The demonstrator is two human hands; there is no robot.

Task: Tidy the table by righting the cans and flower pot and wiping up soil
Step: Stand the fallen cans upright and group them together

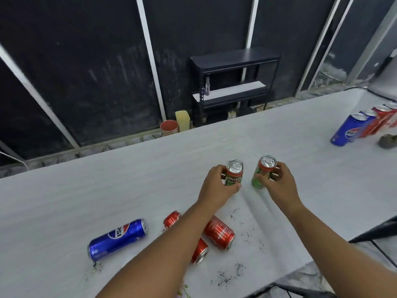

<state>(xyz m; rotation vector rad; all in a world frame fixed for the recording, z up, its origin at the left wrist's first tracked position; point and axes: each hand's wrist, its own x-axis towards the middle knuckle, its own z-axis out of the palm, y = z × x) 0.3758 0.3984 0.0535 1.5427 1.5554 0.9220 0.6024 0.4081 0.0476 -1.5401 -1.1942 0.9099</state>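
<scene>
White tabletop: left hand grips upright Milo can, right hand grips green can beside it.

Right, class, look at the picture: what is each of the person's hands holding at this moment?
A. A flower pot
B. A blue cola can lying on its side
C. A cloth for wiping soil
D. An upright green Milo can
D: the left hand wraps one upright green Milo can and the right hand wraps a second one, both standing on the white table with their silver tops showing.
</scene>
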